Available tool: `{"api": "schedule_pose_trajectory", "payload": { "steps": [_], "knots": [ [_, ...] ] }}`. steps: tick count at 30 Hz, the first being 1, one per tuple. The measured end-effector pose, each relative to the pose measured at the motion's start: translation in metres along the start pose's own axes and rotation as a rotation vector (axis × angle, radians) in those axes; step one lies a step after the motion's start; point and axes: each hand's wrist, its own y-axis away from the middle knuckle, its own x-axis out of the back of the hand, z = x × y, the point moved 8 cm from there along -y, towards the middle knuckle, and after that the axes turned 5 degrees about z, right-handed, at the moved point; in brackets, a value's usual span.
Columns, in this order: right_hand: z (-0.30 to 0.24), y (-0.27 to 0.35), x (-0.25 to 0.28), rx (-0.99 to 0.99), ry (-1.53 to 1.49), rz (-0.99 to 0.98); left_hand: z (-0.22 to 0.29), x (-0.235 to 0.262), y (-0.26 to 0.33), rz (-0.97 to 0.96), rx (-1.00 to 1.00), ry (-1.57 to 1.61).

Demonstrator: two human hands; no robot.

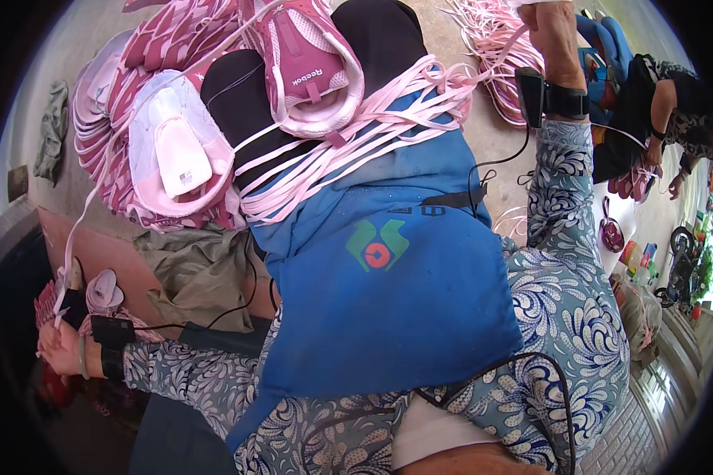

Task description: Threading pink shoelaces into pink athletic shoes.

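A pink shoe upper (305, 63) lay on the person's lap at the top of the view, its tongue showing, with a long pink lace (95, 198) running from it down to the left hand (55, 344). That hand was drawn out to the left with its fingers closed on the lace end. The right hand (550, 28) was raised high at the right, gripping the other lace strand (499, 47), though the picture's edge hid its fingers. By my judgement the lacing was partway: the lace was threaded and both ends were being pulled taut.

A bundle of loose pink laces (348, 134) lay across the blue apron (388, 269), suggesting many uppers left to do. A second upper (174, 150) lay to the left, with a white rectangular label stuck on it, beside a stack of pink uppers (111, 95). The apron bore a green-and-red emblem at its middle.
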Motion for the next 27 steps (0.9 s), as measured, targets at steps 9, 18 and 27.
{"api": "schedule_pose_trajectory", "payload": {
  "steps": [9,18,27],
  "knots": [
    [0.001,0.11,-0.182,0.244,0.641,-0.603,-0.131,-0.334,0.33,-0.85,1.062,0.188],
    [0.004,0.111,-0.177,0.298,0.392,-0.564,-0.186,-0.383,0.38,-0.509,1.453,0.739],
    [-0.016,0.096,-0.168,0.257,0.406,-0.605,-0.172,-0.368,0.365,-0.787,1.153,0.357]
  ]
}}
